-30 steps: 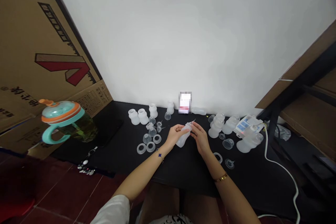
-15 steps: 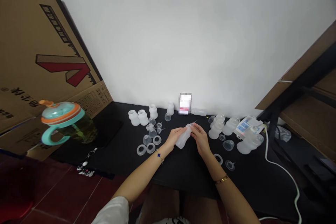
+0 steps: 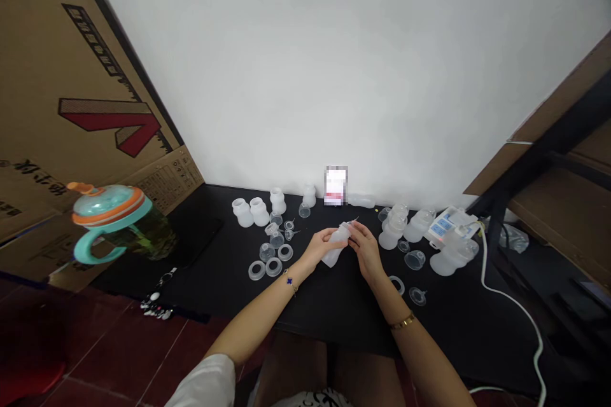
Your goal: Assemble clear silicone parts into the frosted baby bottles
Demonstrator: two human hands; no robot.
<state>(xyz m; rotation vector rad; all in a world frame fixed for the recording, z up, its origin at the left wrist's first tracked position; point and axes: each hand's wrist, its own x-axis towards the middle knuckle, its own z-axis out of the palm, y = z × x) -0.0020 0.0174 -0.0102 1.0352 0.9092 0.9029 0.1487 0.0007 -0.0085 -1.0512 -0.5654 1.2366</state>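
Note:
Over the middle of the black table, my left hand [image 3: 321, 248] is wrapped round a frosted, translucent baby bottle [image 3: 333, 256]. The bottle tilts, with its mouth up and to the right. At that mouth, the fingers of my right hand [image 3: 366, 249] are closed on a small clear piece [image 3: 354, 220] with a thin stem sticking out. My fingers hide most of this piece, so I cannot tell how it sits on the bottle. Right of my right forearm lie a clear ring [image 3: 396, 285] and a stemmed clear disc [image 3: 417, 296].
White bottles [image 3: 259, 211], clear domes [image 3: 267, 251] and rings [image 3: 256, 270] stand left. Topped bottles [image 3: 392, 230], a white device [image 3: 447, 227] and its cable [image 3: 484, 267] lie right. A lit, blurred screen [image 3: 336, 186] leans on the wall. A large tumbler [image 3: 119, 222] stands far left.
My left thumb and fingers have shifted up along the bottle, nearer its neck. My right hand stays at the mouth. The whole view has moved slightly.

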